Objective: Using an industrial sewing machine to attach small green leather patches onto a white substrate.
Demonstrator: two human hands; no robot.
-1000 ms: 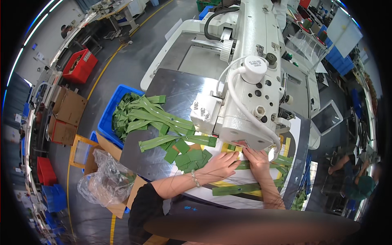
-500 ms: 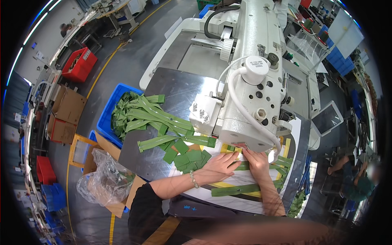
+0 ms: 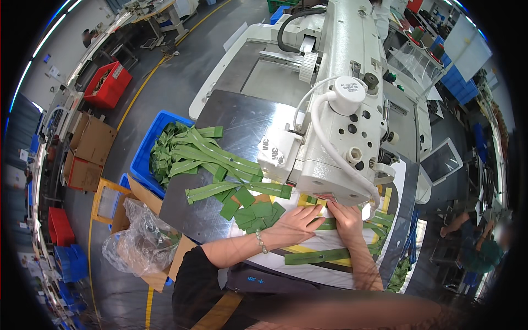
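My left hand [image 3: 300, 223] lies open with spread fingers on the white and yellow template [image 3: 313, 243], its fingertips at a yellow piece [image 3: 314, 201] beside the sewing head [image 3: 336, 187]. My right hand [image 3: 346, 220] is just right of it, fingers extended and pressing down under the head; their tips are partly hard to see. A green strap [image 3: 308, 257] lies across the template below both hands, and more strap ends [image 3: 381, 219] lie at the right. Green square pieces [image 3: 258, 212] and long green straps [image 3: 225, 158] lie left of my hands on the metal plate [image 3: 231, 107].
A blue bin [image 3: 142, 159] of straps adjoins the plate's left edge. Below it are an open carton [image 3: 176, 264], crumpled plastic [image 3: 137, 247] and a yellow frame [image 3: 100, 206]. A screen [image 3: 441, 160] stands right of the machine. A co-worker [image 3: 478, 247] is at the far right.
Both hands stay at the same place under the sewing head, with hardly any movement. The view has shifted very slightly.
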